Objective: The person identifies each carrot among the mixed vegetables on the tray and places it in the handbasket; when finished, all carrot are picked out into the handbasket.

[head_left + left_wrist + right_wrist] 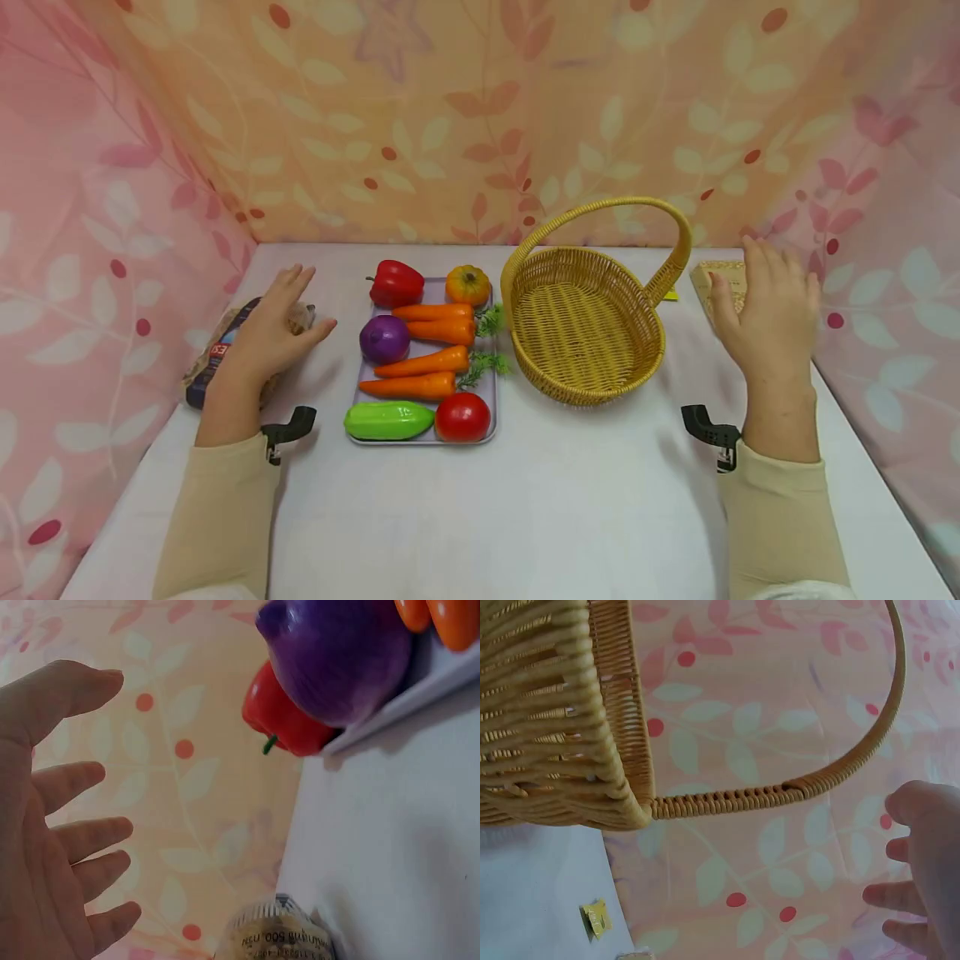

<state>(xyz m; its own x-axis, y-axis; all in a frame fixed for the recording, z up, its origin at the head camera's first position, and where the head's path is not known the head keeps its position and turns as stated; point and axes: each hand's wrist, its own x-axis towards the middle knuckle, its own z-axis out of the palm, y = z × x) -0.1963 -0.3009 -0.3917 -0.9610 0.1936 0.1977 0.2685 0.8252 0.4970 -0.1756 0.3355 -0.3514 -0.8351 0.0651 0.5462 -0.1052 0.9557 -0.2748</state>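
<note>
Left grip (262, 337) and right grip (772, 321) hold nothing, fingers apart; the round golden wicker basket (581, 333) could tip if its arched handle (671, 268) gets knocked.

The table front (570, 508) leaves passage; farther back, the basket handle (672, 265) obstructs, clearance unclear.

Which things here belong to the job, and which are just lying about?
Probably the job, between left hand and right hand:
basket, tray, carrots, tomato, onion, pepper, pumpkin, green vegetable

Perhaps just lying about:
packaged bag, box, yellow packet
</note>
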